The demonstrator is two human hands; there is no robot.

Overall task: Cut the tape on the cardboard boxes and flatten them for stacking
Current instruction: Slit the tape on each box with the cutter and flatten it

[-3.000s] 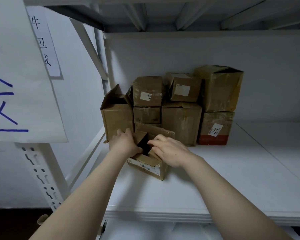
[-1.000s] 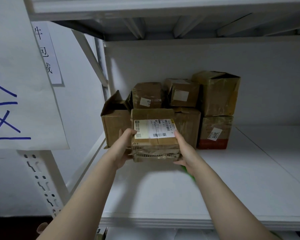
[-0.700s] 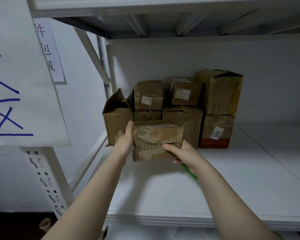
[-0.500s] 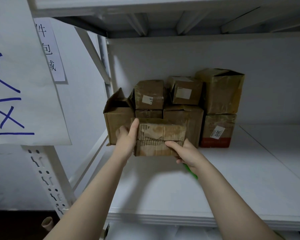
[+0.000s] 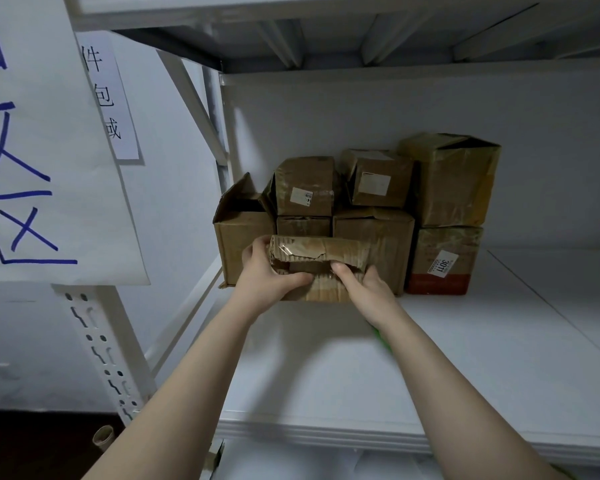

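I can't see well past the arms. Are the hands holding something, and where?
Yes, a small cardboard box. The left hand grips its left end; the right hand grips its front lower right, by the torn gap.

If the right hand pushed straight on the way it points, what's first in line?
The torn box that the right hand grips; behind it, probably the stacked boxes, depth unclear.

A sticker [image 5: 442,266] on one box [image 5: 430,244] reads 3011, a paper strip [image 5: 109,98] 件, 包, perhaps 域 (partly hidden).
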